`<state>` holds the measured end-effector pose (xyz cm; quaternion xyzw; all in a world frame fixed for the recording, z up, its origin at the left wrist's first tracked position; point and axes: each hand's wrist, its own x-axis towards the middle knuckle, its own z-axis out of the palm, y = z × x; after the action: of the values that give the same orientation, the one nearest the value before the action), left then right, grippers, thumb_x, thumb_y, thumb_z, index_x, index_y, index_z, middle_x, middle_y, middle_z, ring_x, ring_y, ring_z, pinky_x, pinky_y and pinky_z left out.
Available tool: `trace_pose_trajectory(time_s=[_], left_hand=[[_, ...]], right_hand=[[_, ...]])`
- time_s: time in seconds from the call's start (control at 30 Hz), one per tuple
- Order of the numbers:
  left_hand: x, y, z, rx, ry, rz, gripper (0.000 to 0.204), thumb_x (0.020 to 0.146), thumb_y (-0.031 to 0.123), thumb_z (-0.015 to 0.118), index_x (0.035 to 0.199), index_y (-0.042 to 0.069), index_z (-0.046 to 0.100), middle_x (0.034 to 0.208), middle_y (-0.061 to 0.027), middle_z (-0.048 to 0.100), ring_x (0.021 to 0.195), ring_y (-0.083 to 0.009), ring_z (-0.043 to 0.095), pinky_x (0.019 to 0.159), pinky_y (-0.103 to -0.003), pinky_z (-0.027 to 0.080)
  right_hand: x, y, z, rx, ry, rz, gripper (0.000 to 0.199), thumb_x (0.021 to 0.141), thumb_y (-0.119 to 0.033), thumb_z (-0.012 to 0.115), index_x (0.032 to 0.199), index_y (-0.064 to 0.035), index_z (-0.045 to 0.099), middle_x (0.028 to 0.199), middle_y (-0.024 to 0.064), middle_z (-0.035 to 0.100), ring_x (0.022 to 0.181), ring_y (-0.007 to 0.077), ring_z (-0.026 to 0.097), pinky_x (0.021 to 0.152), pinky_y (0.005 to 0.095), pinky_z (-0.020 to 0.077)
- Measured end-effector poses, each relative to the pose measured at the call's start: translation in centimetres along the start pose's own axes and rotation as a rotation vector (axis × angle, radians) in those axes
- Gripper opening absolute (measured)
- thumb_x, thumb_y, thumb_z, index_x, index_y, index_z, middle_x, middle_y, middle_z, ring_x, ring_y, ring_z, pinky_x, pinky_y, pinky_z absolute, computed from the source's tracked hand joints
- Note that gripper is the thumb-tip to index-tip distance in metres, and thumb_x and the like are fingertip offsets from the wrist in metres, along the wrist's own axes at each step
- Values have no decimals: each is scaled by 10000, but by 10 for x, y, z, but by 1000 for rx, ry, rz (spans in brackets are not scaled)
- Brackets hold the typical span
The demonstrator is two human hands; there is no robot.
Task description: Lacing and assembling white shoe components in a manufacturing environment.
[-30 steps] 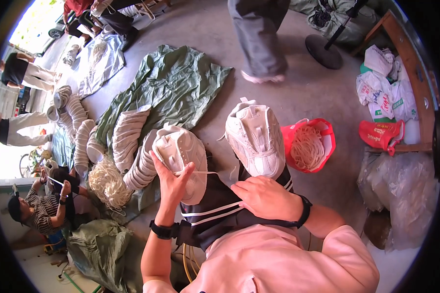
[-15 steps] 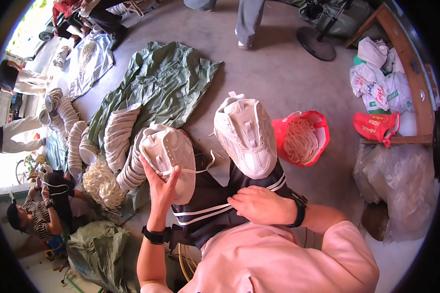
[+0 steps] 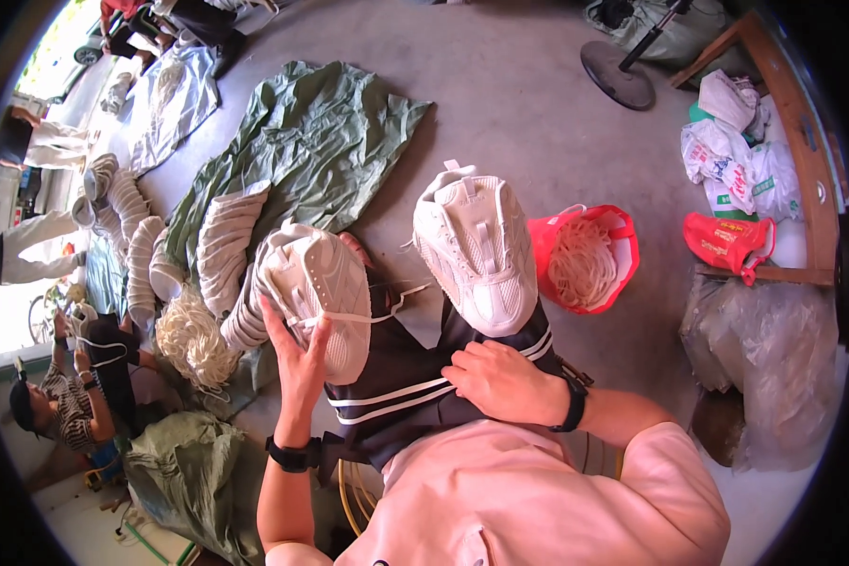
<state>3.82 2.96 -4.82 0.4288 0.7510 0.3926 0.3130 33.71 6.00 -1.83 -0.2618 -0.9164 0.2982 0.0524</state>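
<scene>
Left grip [image 3: 297, 370] has a white shoe [image 3: 347, 300] pinched, toe facing the lap [image 3: 396, 404], long axis kinda slanting away left.

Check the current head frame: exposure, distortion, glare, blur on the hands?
Head view: the bright opening at left is blown out; fisheye bends the wooden frame at right and the corners go black; pale glare streaks the clear plastic; left hand, right hand and white shoes show no obvious motion blur.

The clothing is a pink short-sleeved top [image 3: 547, 481], black legwear [image 3: 396, 363] with white stripes [image 3: 391, 407], and two black wristbands [image 3: 293, 457].
</scene>
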Motion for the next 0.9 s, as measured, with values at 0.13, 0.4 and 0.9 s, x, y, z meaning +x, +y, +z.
trace_pose_trajectory(time_s=[0.13,0.4,0.9], left_hand=[[-17,7,-12,-10,172,119,589,938,210,644,1437,37,383,1427,-133,439,1292,-236,426,1086,-387,318],[-61,50,-23,292,-247,414,208,769,8,697,974,34,672,960,-89,687,929,-294,623,843,-377,491],[-50,79,-16,216,-691,212,99,846,-14,634,925,-1,692,753,-128,636,691,-243,621,639,-314,476]], right_hand=[[6,1,5,58,14,19,152,761,-127,698,861,-56,607,828,75,553,832,247,568,753,368,463],[6,6,10,108,7,-37,142,790,-132,698,843,-64,585,785,60,571,791,254,584,711,370,467],[-21,26,-86,914,-21,274,187,981,-181,547,1014,-7,604,831,136,677,770,304,671,683,377,496]])
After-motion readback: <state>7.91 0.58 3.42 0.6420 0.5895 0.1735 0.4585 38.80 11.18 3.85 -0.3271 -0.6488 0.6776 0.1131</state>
